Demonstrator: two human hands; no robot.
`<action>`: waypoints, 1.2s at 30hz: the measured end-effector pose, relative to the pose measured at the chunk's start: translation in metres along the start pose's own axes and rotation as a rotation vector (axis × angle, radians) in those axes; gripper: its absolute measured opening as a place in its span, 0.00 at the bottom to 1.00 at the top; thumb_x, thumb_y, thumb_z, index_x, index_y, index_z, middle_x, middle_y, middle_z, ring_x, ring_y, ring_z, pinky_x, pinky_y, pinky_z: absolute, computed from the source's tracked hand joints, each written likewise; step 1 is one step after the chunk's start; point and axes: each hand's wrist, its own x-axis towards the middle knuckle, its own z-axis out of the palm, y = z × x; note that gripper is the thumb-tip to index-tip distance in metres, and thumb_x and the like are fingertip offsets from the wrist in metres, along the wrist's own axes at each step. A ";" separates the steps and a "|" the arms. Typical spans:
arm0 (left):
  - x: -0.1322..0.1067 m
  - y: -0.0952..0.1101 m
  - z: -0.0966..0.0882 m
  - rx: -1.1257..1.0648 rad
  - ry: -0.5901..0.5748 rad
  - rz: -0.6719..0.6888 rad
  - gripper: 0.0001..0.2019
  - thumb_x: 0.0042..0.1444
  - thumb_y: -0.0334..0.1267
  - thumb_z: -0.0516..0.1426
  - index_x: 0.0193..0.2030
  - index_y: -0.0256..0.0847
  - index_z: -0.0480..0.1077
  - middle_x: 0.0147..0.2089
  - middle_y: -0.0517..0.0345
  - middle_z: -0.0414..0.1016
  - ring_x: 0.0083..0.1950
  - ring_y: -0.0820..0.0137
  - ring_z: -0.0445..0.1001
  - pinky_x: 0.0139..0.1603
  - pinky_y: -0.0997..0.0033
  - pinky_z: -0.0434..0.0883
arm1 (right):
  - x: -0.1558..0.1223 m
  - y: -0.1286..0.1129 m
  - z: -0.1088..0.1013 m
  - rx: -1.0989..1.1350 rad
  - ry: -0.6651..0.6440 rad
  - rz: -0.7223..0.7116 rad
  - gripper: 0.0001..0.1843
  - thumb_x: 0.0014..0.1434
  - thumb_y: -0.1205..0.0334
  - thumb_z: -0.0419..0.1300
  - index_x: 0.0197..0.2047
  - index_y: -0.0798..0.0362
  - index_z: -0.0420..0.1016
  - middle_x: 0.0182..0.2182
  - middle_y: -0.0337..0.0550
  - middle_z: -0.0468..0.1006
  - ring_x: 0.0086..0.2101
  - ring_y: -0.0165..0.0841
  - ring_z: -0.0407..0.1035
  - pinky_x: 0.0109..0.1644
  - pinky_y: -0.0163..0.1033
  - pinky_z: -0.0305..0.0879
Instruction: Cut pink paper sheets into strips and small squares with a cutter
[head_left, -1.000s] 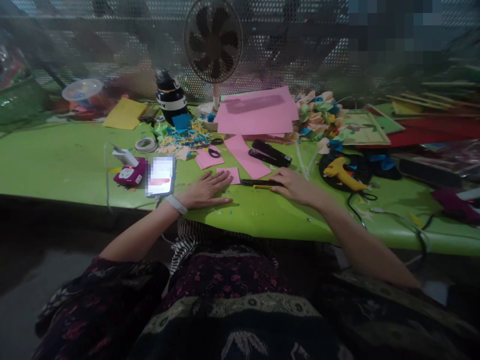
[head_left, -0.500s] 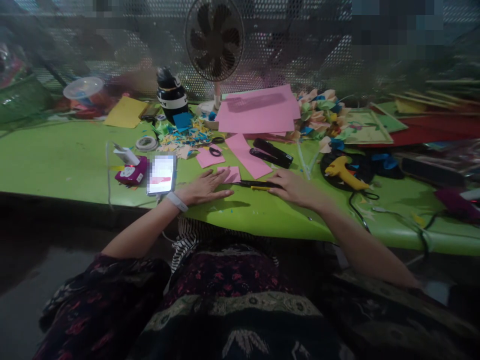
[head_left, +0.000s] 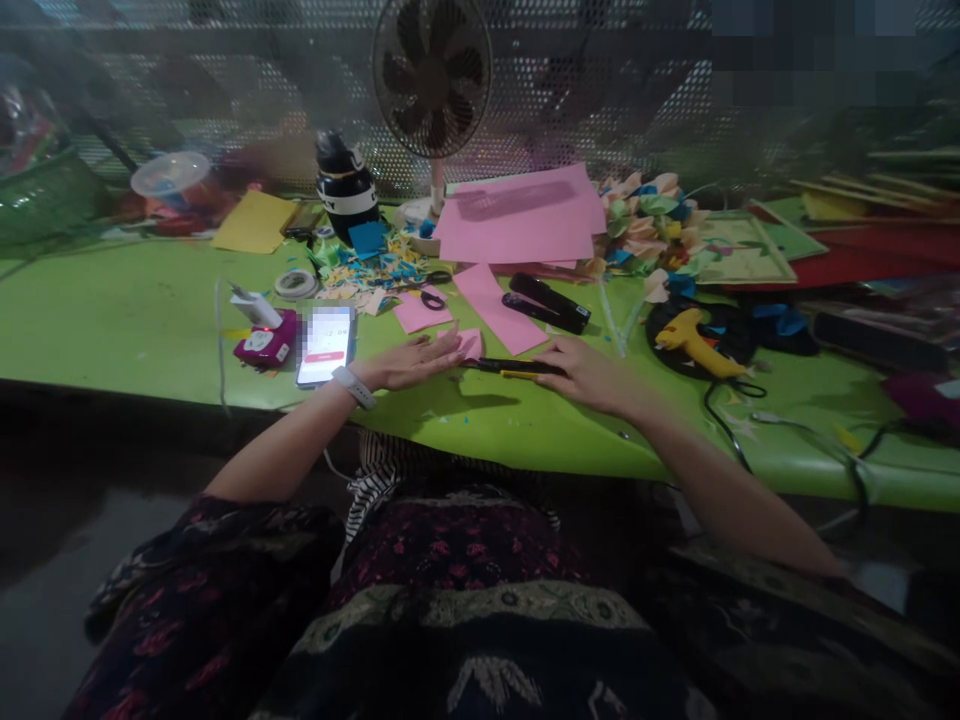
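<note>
My left hand hovers just above the green table, fingers stretched out toward a small pink paper square whose edge it touches. My right hand rests on the table with its fingers laid over the handle end of a black and yellow utility knife, which points left toward the pink square. A white band is on my left wrist. A longer pink paper strip lies just behind the knife.
A phone and a pink charger block lie left of my hand. Behind are scissors, a black stapler, paper scraps, pink sheets, a fan, a bottle, and a yellow glue gun to the right.
My left hand has lifted off the table and tilted up at the pink square's edge. My right hand stays on the knife.
</note>
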 end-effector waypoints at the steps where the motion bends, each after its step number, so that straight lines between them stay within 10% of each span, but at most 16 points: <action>1: 0.000 0.000 -0.001 -0.004 0.006 0.004 0.39 0.72 0.61 0.31 0.83 0.43 0.32 0.84 0.53 0.31 0.84 0.58 0.34 0.81 0.48 0.39 | 0.001 -0.001 0.001 0.019 -0.001 0.015 0.20 0.71 0.54 0.58 0.62 0.43 0.80 0.50 0.51 0.79 0.50 0.46 0.70 0.58 0.54 0.68; 21: 0.003 -0.001 0.008 0.124 0.057 0.046 0.37 0.73 0.63 0.32 0.82 0.47 0.44 0.84 0.54 0.41 0.84 0.62 0.40 0.80 0.54 0.44 | 0.001 -0.006 -0.006 0.123 -0.073 -0.034 0.14 0.68 0.58 0.60 0.52 0.50 0.83 0.46 0.54 0.79 0.48 0.45 0.72 0.55 0.51 0.70; 31: 0.003 0.003 0.021 0.228 0.235 0.090 0.25 0.74 0.52 0.47 0.69 0.44 0.71 0.75 0.47 0.67 0.75 0.57 0.66 0.76 0.54 0.61 | -0.080 0.073 -0.038 0.003 0.115 0.255 0.25 0.68 0.39 0.54 0.52 0.45 0.84 0.45 0.55 0.82 0.48 0.53 0.76 0.54 0.59 0.73; 36: 0.001 0.003 0.019 0.177 0.256 0.161 0.21 0.75 0.46 0.47 0.67 0.49 0.72 0.70 0.53 0.74 0.73 0.59 0.68 0.74 0.53 0.64 | -0.076 0.077 -0.042 -0.093 0.099 0.306 0.26 0.66 0.40 0.57 0.50 0.51 0.85 0.46 0.59 0.80 0.48 0.54 0.76 0.55 0.61 0.73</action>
